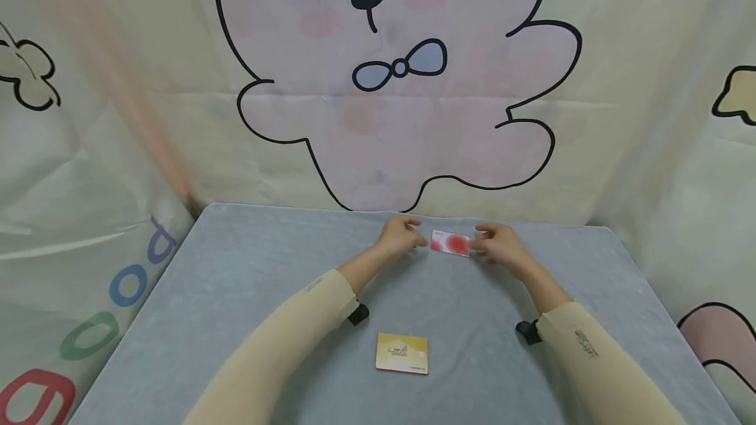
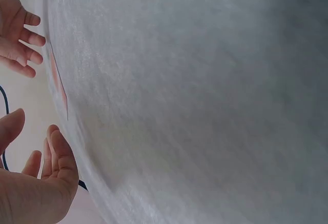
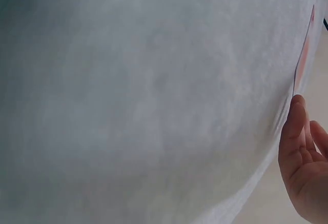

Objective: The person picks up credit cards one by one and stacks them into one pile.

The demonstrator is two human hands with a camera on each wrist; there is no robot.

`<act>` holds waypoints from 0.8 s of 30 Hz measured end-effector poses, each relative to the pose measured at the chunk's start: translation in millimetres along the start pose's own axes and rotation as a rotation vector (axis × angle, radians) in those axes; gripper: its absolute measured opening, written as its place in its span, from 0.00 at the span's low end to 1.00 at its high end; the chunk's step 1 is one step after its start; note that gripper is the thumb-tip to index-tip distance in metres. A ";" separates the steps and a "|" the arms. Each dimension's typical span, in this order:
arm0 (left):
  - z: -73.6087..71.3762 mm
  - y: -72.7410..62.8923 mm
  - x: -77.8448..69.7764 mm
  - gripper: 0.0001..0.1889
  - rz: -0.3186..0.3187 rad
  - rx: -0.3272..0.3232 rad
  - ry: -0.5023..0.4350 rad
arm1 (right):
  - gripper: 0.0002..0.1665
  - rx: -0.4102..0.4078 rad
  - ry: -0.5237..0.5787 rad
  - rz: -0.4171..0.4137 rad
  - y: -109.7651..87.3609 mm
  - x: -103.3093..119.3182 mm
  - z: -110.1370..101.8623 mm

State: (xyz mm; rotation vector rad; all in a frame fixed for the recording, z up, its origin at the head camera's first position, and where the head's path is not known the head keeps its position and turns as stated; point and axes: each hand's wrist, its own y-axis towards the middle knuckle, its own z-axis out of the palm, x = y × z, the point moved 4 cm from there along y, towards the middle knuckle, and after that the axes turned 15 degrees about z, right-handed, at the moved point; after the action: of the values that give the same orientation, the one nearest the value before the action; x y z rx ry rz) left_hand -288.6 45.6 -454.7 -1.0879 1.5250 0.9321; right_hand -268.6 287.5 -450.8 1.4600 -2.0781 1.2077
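Note:
A white card with red round patches [image 1: 451,243] lies flat near the far edge of the table, between the two hands. My left hand [image 1: 399,236] is just left of it, holding nothing, with its fingers loosely bent and a small gap to the card. On the other side my right hand [image 1: 501,246] has its fingertips right at the card's right edge. In the right wrist view, the fingers [image 3: 293,121] reach the end of the card [image 3: 304,57], which shows almost edge-on. The left wrist view also shows the left hand [image 2: 46,183] apart from the card [image 2: 59,83].
A small stack of yellow cards [image 1: 402,353] lies nearer on the grey-blue tablecloth [image 1: 283,261]. Behind the table's far edge hangs a cloth backdrop [image 1: 390,123] with a cartoon bear. Dark wrist cameras [image 1: 358,314] sit under both sleeves.

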 end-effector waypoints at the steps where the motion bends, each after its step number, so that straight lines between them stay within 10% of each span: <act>1: 1.3 2.0 1.2 0.29 0.000 0.002 0.002 | 0.39 0.001 -0.004 0.004 2.3 -0.2 1.0; 16: 16.8 17.9 9.7 0.27 -0.018 0.028 0.076 | 0.34 -0.031 -0.149 -0.059 18.4 2.4 11.1; 24: 20.2 25.9 13.1 0.23 0.009 0.048 0.287 | 0.30 -0.050 -0.145 -0.058 19.5 1.4 11.6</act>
State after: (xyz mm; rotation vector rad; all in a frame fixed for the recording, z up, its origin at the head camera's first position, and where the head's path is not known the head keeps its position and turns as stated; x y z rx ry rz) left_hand -308.8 69.9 -470.7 -1.2203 1.7762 0.7647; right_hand -284.1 279.9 -465.4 1.6162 -2.1261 1.0491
